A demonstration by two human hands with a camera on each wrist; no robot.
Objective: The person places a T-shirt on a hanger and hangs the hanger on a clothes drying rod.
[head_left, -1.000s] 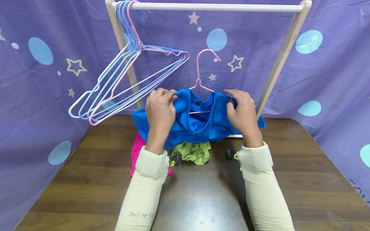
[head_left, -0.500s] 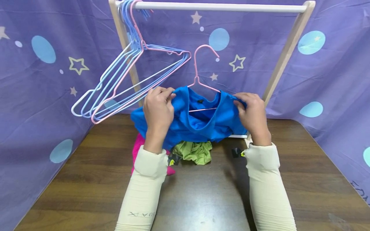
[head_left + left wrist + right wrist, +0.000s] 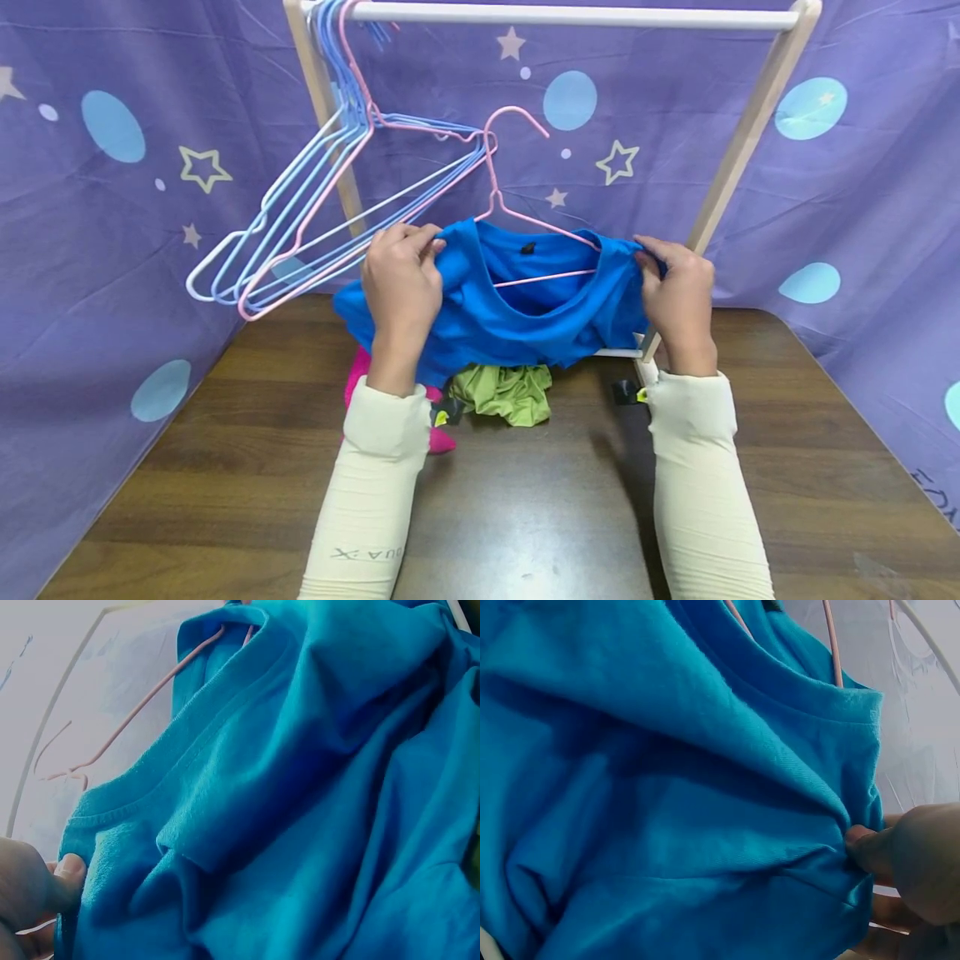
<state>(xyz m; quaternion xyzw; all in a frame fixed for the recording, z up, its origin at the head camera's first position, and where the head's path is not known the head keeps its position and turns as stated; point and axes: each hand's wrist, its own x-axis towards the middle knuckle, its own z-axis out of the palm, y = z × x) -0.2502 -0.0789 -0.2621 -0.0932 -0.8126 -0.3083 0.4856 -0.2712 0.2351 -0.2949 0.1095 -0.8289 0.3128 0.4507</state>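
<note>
A blue T-shirt [image 3: 525, 321] hangs between both hands, its neckline spread wide. Inside it sits a pink hanger [image 3: 495, 171]; its hook and part of its shoulders rise out of the neck, and its bottom bar crosses the opening. My left hand [image 3: 402, 287] pinches the shirt's left shoulder, the thumb on the front of the cloth in the left wrist view [image 3: 71, 874]. At the other shoulder my right hand [image 3: 681, 292] pinches the cloth, thumb in front, as the right wrist view shows. The hanger's ends are hidden under the fabric.
Several blue, white and pink hangers [image 3: 300, 225] hang at the left of a rack with a white rail [image 3: 570, 14] and wooden posts [image 3: 738, 158]. Crumpled green cloth [image 3: 506, 396] and pink cloth [image 3: 442, 440] lie on the wooden table [image 3: 525, 517] under the shirt.
My right hand has moved right along the shirt's shoulder, and the neckline is stretched wider. The hanger's hook has shifted left and slightly up. My left hand has moved slightly left.
</note>
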